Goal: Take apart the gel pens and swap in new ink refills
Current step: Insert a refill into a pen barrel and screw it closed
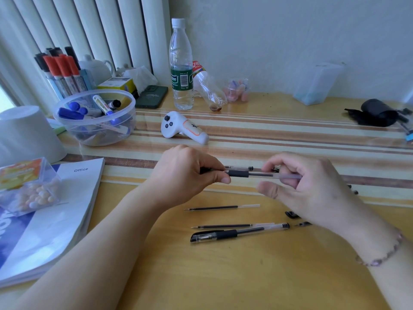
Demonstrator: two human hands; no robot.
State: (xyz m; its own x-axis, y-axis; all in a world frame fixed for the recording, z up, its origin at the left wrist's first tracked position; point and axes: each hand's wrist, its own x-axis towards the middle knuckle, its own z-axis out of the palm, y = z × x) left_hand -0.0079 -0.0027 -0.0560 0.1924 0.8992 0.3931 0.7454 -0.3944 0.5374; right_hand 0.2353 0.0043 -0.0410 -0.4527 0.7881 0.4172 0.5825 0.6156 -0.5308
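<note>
A clear gel pen (252,174) with a black rubber grip is held level above the table between both hands. My left hand (190,173) pinches its tip end, where the black tip pokes out past my fingers. My right hand (306,186) grips the back of the clear barrel. Below them lie one loose refill (221,207), a second refill (225,226) and a capped gel pen (237,233) side by side. A small black cap piece (290,214) and a pen tip part (302,224) rest near my right wrist. Another pen (240,168) lies behind the held one.
A white controller (183,128) lies behind my hands. At the left are a clear bowl of markers (96,117), a white cup (26,133), a book (55,209) and a clear box of beads (26,186). Water bottles (181,63) stand at the back; a black pouch (377,113) lies far right.
</note>
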